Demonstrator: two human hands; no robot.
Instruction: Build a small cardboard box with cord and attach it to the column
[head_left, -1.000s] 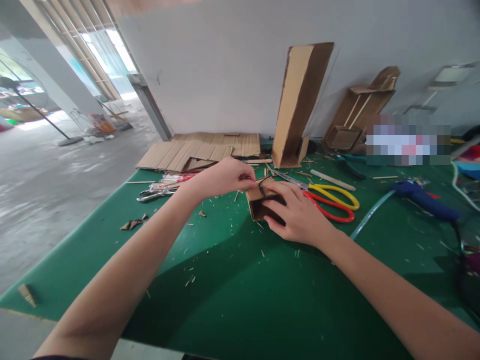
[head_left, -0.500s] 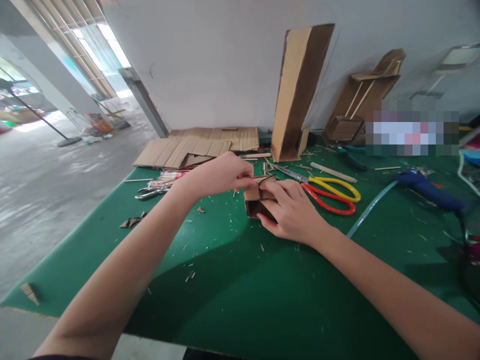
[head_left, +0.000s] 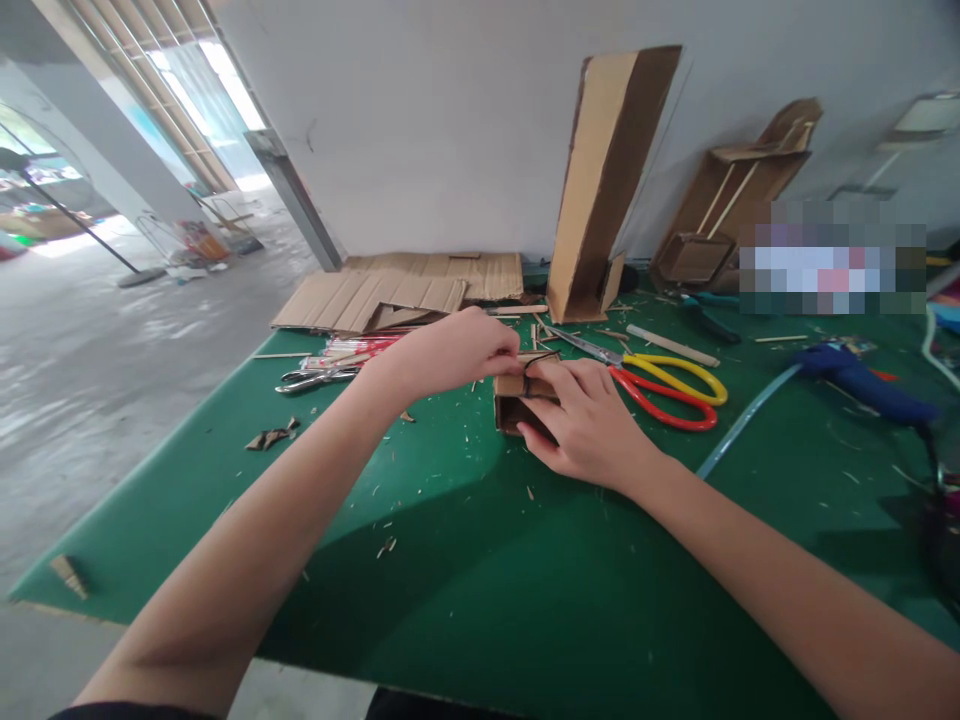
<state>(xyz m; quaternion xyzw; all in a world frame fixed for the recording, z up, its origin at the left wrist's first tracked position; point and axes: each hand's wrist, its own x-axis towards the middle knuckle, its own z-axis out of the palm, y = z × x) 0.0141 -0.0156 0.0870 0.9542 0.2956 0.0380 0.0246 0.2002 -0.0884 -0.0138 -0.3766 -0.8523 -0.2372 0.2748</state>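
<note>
A small open cardboard box [head_left: 510,412] rests on the green table, its open side facing me. Around it from the right curls my right hand [head_left: 589,415], thumb low at the opening and fingers over the top. A thin black cord [head_left: 534,362] loops across the top of the box beside these fingers. My left hand [head_left: 480,350] is closed in a pinch at the box's upper left edge; whatever lies between its fingertips is hidden. Just right of the box lie scissors [head_left: 667,385] with one yellow and one red handle.
Flat cardboard sheets [head_left: 405,290] lie at the back, near a tall cardboard trough [head_left: 600,190] standing by the wall. A blue glue gun [head_left: 862,380] is at the right. Metal pliers [head_left: 315,378] and cardboard scraps [head_left: 271,435] lie at the left, with shavings scattered about.
The whole view has shifted slightly, so things appear a little further right. Both hands stay at the box in nearly the same pose.
</note>
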